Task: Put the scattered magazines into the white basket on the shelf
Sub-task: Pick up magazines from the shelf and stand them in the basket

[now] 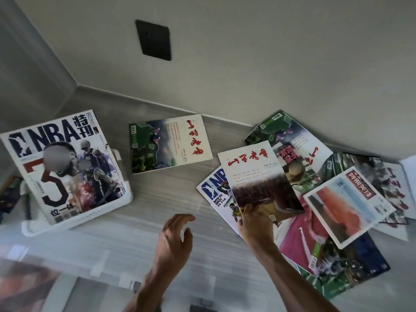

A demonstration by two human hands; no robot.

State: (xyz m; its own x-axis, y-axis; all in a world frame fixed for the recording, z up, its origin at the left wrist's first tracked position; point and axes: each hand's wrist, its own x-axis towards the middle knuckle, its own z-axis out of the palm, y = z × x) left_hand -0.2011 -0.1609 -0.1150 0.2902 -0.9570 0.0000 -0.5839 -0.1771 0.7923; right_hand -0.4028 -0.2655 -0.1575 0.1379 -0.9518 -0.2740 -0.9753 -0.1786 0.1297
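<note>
A white basket (108,209) stands at the left of the grey shelf, with a large NBA magazine (65,167) lying across its top. My right hand (256,224) grips the lower edge of a magazine with red calligraphy on a white top (258,176), lifted over the pile. My left hand (175,235) hovers open above the bare shelf, between the basket and the pile. A green-covered magazine (168,143) lies alone near the wall. Several more magazines (337,206) overlap in a heap at the right.
The wall runs close behind the shelf, with a black socket plate (154,40) above. A side panel closes the left corner. Dark items (9,194) sit left of the basket. A smaller NBA magazine (216,190) lies under the held one.
</note>
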